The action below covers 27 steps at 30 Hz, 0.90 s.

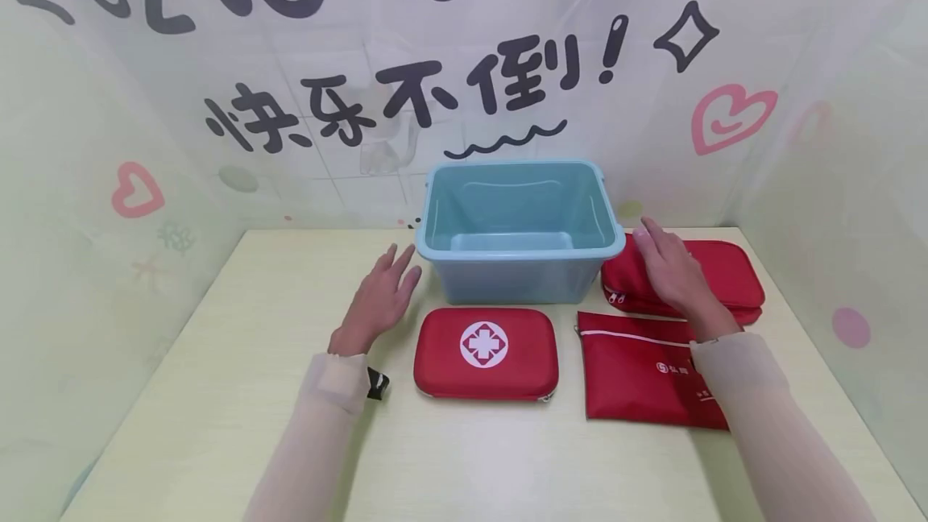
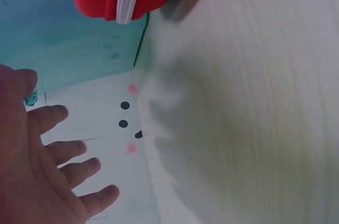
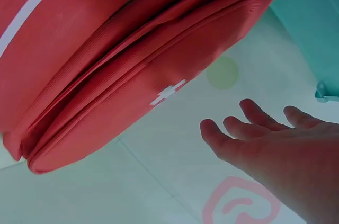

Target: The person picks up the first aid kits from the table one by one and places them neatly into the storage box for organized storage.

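Note:
A light blue plastic bin [image 1: 518, 284] stands at the back of the table between the two hands. My left hand [image 1: 379, 296] hovers beside its left side with fingers spread, and in the left wrist view nothing is in it. My right hand [image 1: 670, 268] is over a red zippered bag [image 1: 728, 272] right of the bin; its fingers are extended and hold nothing. Before the bin lies a red first-aid case [image 1: 442, 349] with a white cross emblem. A flat red pouch [image 1: 627, 385] with a white zipper lies to its right, partly covered by my right sleeve.
The pale wooden tabletop [image 1: 217, 393] meets a white printed sheet [image 1: 326, 176] behind the bin, with similar sheets on both sides. A small black piece [image 1: 378, 383] shows by my left cuff.

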Each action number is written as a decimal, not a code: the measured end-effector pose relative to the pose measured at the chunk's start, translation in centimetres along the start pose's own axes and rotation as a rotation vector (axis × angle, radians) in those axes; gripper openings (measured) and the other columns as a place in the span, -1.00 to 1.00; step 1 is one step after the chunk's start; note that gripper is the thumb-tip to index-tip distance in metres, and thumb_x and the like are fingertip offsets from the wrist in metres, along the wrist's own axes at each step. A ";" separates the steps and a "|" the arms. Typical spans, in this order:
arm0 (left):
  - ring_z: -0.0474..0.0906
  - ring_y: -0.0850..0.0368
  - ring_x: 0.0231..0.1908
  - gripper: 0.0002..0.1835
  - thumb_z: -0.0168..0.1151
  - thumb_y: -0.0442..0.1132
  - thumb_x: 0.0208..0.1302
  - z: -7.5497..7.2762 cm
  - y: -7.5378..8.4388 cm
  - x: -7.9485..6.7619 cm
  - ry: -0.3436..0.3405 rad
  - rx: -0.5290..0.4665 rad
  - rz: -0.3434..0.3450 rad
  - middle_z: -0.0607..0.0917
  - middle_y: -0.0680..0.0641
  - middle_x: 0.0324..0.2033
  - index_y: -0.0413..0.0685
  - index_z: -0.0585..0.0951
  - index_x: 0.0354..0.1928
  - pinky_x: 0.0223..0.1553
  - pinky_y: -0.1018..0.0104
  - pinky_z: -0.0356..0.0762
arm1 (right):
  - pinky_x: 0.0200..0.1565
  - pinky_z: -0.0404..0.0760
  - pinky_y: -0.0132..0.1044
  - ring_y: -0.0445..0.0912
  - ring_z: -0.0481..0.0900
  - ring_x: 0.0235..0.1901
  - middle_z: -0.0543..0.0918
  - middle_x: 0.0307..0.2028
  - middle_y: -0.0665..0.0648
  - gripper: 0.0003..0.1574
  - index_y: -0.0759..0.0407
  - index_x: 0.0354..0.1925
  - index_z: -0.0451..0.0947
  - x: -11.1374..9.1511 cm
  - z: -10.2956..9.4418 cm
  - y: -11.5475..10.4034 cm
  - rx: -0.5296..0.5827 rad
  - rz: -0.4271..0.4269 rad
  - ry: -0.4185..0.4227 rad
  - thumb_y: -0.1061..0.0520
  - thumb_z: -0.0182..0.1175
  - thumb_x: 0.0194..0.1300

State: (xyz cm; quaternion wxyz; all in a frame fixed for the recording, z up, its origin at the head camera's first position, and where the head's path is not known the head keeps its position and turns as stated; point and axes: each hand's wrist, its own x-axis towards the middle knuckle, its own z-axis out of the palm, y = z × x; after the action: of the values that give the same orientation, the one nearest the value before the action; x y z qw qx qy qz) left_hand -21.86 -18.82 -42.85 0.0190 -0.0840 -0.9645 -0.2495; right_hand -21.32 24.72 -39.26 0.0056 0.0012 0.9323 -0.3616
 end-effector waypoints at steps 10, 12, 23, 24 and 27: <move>-0.01 -0.21 0.50 -0.32 -0.25 0.18 0.54 0.0 1.2 -1.3 -0.083 -0.104 0.001 0.11 -0.20 0.52 0.00 0.16 0.55 0.33 -0.33 0.18 | 0.32 0.05 0.44 0.35 -0.19 0.50 -0.16 0.56 0.28 0.04 0.05 0.60 -0.30 -0.2 0.0 -1.1 0.197 0.007 -0.022 -0.40 -0.17 0.48; -0.01 -0.20 0.50 -0.31 -0.25 0.19 0.54 0.0 1.4 -1.5 -0.088 -0.125 0.002 0.12 -0.19 0.52 0.00 0.16 0.55 0.33 -0.33 0.17 | 0.32 0.04 0.46 0.36 -0.19 0.50 -0.16 0.56 0.28 0.03 0.03 0.60 -0.30 -0.3 0.0 -1.3 0.208 0.014 -0.023 -0.40 -0.19 0.47; 0.11 -0.20 0.47 -0.29 -0.17 0.20 0.51 0.2 1.8 -2.3 -0.140 -0.226 0.002 0.22 -0.16 0.48 -0.02 0.18 0.54 0.36 -0.23 0.20 | 0.24 0.31 0.30 0.28 0.31 0.16 0.32 0.18 0.34 -0.09 0.12 0.55 -0.08 -0.1 0.4 -2.1 0.279 -0.049 0.000 -0.33 -0.14 0.51; 0.11 -0.20 0.46 -0.29 -0.16 0.20 0.51 0.2 1.9 -2.3 -0.145 -0.239 0.002 0.23 -0.16 0.48 -0.03 0.18 0.54 0.36 -0.22 0.20 | 0.22 0.33 0.27 0.26 0.32 0.14 0.33 0.15 0.32 -0.14 0.14 0.52 -0.01 -0.1 0.4 -2.1 0.289 -0.063 0.005 -0.31 -0.14 0.52; 0.14 -0.21 0.45 -0.30 -0.12 0.15 0.52 0.3 2.0 -2.5 -0.166 -0.283 -0.009 0.25 -0.15 0.47 -0.04 0.17 0.54 0.35 -0.20 0.24 | 0.16 0.36 0.17 0.20 0.35 0.06 0.35 0.04 0.27 -0.30 0.20 0.33 0.17 0.0 0.6 -2.5 0.313 -0.098 0.023 -0.27 -0.13 0.53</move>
State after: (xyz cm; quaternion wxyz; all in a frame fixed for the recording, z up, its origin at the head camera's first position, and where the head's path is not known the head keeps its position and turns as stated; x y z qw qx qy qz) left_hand -19.05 -17.30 -42.34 -0.0738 -0.1020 -0.9184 -0.3751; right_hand -21.32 22.49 -38.00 -0.0231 -0.0391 0.8636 -0.5020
